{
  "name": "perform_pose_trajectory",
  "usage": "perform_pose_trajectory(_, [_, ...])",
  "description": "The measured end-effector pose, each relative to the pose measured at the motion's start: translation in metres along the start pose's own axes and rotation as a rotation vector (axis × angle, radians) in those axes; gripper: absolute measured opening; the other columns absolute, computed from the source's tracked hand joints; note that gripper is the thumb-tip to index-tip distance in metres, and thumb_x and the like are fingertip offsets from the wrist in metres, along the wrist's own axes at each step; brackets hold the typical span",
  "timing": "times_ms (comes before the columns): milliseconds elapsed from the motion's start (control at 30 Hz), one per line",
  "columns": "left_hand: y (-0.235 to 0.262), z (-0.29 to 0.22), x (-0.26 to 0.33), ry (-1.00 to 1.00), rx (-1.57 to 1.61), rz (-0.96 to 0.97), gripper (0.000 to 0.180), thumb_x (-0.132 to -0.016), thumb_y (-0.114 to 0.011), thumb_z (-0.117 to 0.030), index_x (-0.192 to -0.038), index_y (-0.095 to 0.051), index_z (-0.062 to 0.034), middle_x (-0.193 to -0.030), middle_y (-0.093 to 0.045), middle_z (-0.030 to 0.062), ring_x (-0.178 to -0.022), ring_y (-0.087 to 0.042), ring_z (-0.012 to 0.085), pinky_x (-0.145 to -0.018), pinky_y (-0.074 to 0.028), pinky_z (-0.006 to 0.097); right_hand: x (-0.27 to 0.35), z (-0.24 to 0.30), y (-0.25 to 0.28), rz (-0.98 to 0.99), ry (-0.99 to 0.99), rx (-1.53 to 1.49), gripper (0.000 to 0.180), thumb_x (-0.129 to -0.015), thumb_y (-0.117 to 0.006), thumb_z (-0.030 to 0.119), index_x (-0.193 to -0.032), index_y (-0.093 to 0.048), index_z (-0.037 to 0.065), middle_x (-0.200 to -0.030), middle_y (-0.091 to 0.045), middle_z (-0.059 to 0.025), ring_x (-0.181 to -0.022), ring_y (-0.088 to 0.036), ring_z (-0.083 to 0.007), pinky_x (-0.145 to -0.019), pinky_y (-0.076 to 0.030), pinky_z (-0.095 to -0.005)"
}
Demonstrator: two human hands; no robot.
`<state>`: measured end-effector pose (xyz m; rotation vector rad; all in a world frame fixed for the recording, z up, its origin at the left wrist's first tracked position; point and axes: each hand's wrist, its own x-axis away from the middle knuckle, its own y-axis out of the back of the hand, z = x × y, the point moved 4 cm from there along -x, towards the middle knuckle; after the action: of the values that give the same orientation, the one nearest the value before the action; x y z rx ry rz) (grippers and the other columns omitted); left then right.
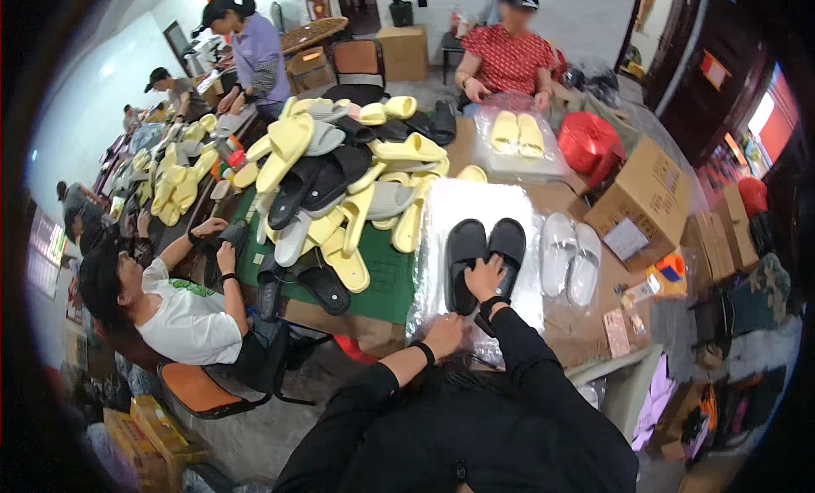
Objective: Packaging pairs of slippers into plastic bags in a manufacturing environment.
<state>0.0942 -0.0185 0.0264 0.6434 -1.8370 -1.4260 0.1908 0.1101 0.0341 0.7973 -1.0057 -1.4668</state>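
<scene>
A pair of black rubber slide slippers (466, 251) lies uncovered on the flat white stack of sheets (463, 200). The right hand (486, 277) rests on them, fingers spread, not clenched. The left hand (443, 336) is at the stack's near edge; I cannot tell if its fingers pinch the clear plastic (480, 349). Right of the stack, white slide slippers (558, 251) seem already wrapped; left, a yellow, black and grey slipper pile (340, 170) lies loose, seemingly left to do.

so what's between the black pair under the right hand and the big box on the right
In the head view: white plastic, then the white slippers.
</scene>
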Motion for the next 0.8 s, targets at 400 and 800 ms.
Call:
perform_pose_trajectory(400, [-0.023, 0.006, -0.001, -0.088, 0.036, -0.142, 0.035, -0.08, -0.048, -0.021, -0.112, -0.056, -0.0096, -0.122, -0.048, 0.0115, -0.108, -0.047, 0.0255, -0.085, -0.04, 0.036, -0.04, -0.018, -0.003, 0.128, 0.056, -0.084, 0.048, -0.082, -0.048, 0.037, -0.099, -0.06, -0.007, -0.12, -0.043, -0.025, -0.116, -0.036, -0.041, -0.101, -0.017, -0.0555])
perform_pose_trajectory(800, [-0.012, -0.013, -0.021, -0.141, -0.037, -0.113, 0.046, -0.083, -0.045, -0.039, -0.125, -0.05, -0.0222, -0.143, -0.024, 0.014, -0.128, -0.025, 0.0361, -0.102, -0.022, 0.046, 0.013, -0.068, 0.113, 0.037, 0.267, -0.732, 0.035, -0.084, -0.047, 0.009, -0.114, -0.048, -0.007, -0.113, -0.053, -0.0191, -0.106, -0.049, -0.0287, -0.094, -0.035, -0.033])
